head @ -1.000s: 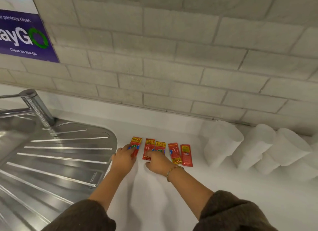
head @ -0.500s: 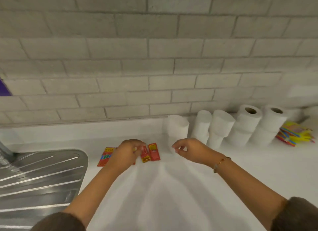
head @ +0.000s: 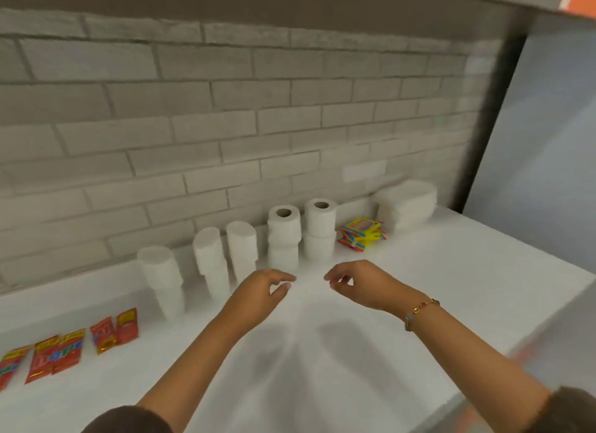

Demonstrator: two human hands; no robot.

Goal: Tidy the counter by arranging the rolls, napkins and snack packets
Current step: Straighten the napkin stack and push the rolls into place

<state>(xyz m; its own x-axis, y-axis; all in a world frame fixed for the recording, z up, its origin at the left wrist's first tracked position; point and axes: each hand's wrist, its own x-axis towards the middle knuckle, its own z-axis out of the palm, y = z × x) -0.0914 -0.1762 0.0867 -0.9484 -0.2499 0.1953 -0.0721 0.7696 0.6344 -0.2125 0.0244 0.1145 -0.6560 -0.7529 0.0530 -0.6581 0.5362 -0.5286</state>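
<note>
Both hands hover empty over the white counter (head: pixel 451 287), fingers curled and apart. My left hand (head: pixel 261 292) and my right hand (head: pixel 358 284) are just in front of two stacks of toilet rolls (head: pixel 301 235) standing upright by the wall. Left of those stand three stacks of white paper rolls (head: pixel 213 261). Several red snack packets (head: pixel 69 345) lie in a row at the lower left. A pile of yellow snack packets (head: pixel 361 234) lies right of the rolls. A stack of white napkins (head: pixel 406 206) sits in the back right corner.
A grey brick wall (head: pixel 225 126) runs behind the counter. A pale panel (head: pixel 541 148) closes off the right end. The counter's front edge drops away at the lower right.
The view has swung right; the sink is out of sight. Both hands left the red packets and moved right, in front of the toilet rolls. The napkin stack has come into view.
</note>
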